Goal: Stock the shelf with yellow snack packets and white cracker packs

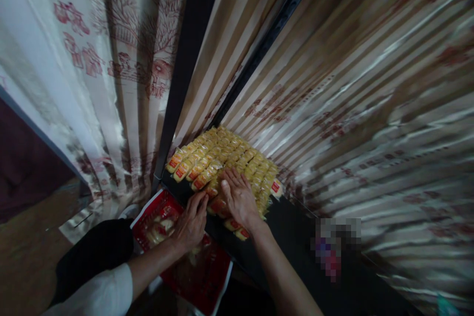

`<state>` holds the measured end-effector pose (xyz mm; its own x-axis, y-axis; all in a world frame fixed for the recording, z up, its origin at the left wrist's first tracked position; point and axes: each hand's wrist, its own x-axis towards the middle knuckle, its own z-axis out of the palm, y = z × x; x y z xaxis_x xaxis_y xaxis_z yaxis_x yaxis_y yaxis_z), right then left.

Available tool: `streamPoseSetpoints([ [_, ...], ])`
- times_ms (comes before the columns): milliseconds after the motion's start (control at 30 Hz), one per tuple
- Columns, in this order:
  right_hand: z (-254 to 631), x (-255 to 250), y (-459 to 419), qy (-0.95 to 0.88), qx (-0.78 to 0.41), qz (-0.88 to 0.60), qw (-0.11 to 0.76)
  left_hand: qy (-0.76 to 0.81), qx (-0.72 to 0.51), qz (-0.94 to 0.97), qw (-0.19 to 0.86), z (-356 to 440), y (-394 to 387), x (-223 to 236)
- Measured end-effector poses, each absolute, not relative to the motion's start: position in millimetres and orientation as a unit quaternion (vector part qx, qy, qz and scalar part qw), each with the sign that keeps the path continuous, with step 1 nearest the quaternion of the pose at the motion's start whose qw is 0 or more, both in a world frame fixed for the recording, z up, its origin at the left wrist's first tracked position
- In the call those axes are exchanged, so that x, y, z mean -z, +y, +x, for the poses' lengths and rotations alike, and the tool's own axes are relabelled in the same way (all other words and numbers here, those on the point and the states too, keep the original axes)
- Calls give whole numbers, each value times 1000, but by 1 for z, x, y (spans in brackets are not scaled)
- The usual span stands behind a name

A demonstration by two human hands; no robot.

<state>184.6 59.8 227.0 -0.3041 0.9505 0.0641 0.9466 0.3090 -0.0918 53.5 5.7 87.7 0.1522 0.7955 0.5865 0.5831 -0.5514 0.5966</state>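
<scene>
Head view shows wrapped packets (211,158) apparently mostly set in rows on the black shelf (285,242) at twelve o'clock, pale items (166,225) remaining in the red basket (218,271) at seven. The right hand (239,200) lies flat and open on the packets, gripping nothing visible; the left hand (193,218), at its eight o'clock, bends near their front edge, its hold impossible to tell.
</scene>
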Motion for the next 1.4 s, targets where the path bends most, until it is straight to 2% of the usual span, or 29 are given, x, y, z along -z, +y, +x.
streamPoseSetpoints([
  [400,195,-221,84,-792,-39,-606,63,468,-428,769,73,57,6,-87],
  [733,210,-217,125,-771,-65,-634,18,458,-435,768,106,55,10,-89],
  [900,219,-204,146,-743,-66,-664,45,462,-436,766,96,57,10,-89],
  [1167,229,-197,164,-733,-85,-674,33,461,-432,767,114,56,11,-90],
  [1300,219,-213,150,-758,-47,-650,36,453,-438,766,124,55,10,-90],
  [1400,200,-225,128,-814,-15,-577,61,453,-442,765,124,55,10,-88],
])
